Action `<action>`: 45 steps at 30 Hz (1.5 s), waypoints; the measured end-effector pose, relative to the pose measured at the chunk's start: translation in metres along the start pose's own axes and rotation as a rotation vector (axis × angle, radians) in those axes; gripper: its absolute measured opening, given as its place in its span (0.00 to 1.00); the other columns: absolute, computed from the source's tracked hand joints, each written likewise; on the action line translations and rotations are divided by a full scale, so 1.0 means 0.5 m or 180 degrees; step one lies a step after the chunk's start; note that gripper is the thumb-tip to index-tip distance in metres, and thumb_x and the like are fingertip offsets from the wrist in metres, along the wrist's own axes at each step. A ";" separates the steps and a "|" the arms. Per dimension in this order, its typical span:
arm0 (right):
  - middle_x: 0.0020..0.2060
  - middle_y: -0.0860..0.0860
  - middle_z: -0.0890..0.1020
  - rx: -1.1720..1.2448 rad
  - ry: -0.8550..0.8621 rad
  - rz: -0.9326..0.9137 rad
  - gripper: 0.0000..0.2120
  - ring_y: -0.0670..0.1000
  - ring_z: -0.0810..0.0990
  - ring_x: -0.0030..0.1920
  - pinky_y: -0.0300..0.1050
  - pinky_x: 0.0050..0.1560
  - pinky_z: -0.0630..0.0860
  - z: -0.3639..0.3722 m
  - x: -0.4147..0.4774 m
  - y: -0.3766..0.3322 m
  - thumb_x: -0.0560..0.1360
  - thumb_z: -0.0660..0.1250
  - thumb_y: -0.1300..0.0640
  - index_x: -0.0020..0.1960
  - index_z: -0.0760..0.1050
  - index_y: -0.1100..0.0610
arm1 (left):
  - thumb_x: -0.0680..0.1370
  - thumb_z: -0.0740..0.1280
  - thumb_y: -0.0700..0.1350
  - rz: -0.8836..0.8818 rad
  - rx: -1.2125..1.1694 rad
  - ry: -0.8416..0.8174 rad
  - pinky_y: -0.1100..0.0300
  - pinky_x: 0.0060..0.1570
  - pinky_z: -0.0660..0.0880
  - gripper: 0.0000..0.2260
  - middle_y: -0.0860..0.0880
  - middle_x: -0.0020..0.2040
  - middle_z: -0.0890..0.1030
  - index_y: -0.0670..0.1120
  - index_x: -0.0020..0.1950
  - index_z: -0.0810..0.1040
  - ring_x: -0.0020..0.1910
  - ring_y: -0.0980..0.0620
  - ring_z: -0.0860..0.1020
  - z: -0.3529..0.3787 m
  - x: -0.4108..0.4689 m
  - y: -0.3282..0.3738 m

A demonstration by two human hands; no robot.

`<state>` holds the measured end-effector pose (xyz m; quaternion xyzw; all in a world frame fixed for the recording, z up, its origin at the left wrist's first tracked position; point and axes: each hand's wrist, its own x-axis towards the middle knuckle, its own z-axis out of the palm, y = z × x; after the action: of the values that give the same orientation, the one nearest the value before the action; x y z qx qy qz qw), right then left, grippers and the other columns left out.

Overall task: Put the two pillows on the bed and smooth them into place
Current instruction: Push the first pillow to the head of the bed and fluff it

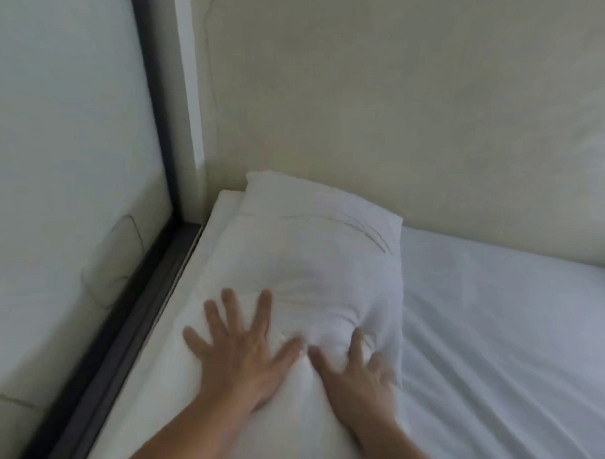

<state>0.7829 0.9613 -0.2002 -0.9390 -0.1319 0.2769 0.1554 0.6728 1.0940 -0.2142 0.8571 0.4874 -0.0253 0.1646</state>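
Note:
A white pillow (314,250) lies on the bed (503,332) in the left corner, its far end against the cream headboard. My left hand (242,351) presses flat on the pillow's near part, fingers spread wide. Beside it, my right hand (358,372) also rests palm down on the pillow, fingers apart and sunk into the fabric, which creases around them. Both hands are motion-blurred. Only one pillow can be told for sure; a second white layer edge shows under its left side.
The padded cream headboard (401,112) rises behind the bed. A dark frame (145,258) runs along the bed's left edge, with a glossy pale panel (55,186) beyond it. The white sheet stretches right of the pillow.

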 end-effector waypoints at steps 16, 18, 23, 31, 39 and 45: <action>0.63 0.55 0.66 -0.0103 0.0225 -0.0144 0.42 0.59 0.64 0.63 0.60 0.59 0.66 0.075 0.103 0.000 0.59 0.56 0.21 0.68 0.56 0.39 | 0.69 0.64 0.67 0.0201 0.0492 0.0183 0.48 0.38 0.72 0.31 0.40 0.47 0.76 0.46 0.63 0.71 0.44 0.39 0.76 0.047 0.061 0.025; 0.55 0.53 0.72 0.0374 0.0029 -0.0401 0.33 0.59 0.72 0.57 0.55 0.53 0.70 0.042 0.099 0.008 0.64 0.61 0.27 0.63 0.64 0.43 | 0.72 0.64 0.62 0.0054 0.0187 -0.0070 0.52 0.38 0.70 0.23 0.45 0.49 0.78 0.51 0.61 0.68 0.46 0.42 0.78 0.020 0.050 0.040; 0.33 0.42 0.81 0.1645 0.0015 -0.0852 0.10 0.44 0.79 0.38 0.42 0.36 0.74 -0.141 -0.009 0.002 0.69 0.71 0.54 0.41 0.72 0.41 | 0.68 0.69 0.58 -0.0330 -0.1758 0.0221 0.56 0.31 0.66 0.12 0.55 0.33 0.78 0.55 0.42 0.68 0.36 0.52 0.78 -0.125 -0.078 0.069; 0.41 0.43 0.72 0.0752 0.1041 -0.2335 0.12 0.45 0.71 0.36 0.37 0.33 0.66 -0.442 -0.176 -0.167 0.70 0.65 0.61 0.44 0.72 0.43 | 0.74 0.70 0.56 -0.0462 -0.4066 -0.0239 0.55 0.43 0.77 0.11 0.47 0.46 0.83 0.50 0.48 0.77 0.44 0.49 0.81 -0.269 -0.114 0.185; 0.60 0.40 0.73 0.1022 -0.0355 -0.2934 0.16 0.41 0.72 0.60 0.28 0.60 0.64 -0.253 -0.304 -0.187 0.74 0.67 0.55 0.61 0.74 0.43 | 0.66 0.61 0.75 -0.1349 -0.4726 -0.0559 0.46 0.56 0.73 0.29 0.41 0.48 0.84 0.53 0.48 0.83 0.43 0.46 0.81 -0.342 -0.129 -0.028; 0.72 0.52 0.67 0.1686 -0.0747 -0.0319 0.40 0.56 0.69 0.68 0.59 0.67 0.66 -0.223 -0.107 -0.003 0.69 0.68 0.33 0.74 0.62 0.49 | 0.64 0.81 0.48 -0.0378 -0.2960 -0.0887 0.63 0.45 0.76 0.38 0.55 0.55 0.82 0.51 0.69 0.67 0.50 0.55 0.81 -0.388 -0.056 -0.072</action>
<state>0.8019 0.9205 -0.0849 -0.8196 -0.1184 0.4004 0.3923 0.6051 1.1472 -0.0347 0.6520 0.4684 0.0713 0.5919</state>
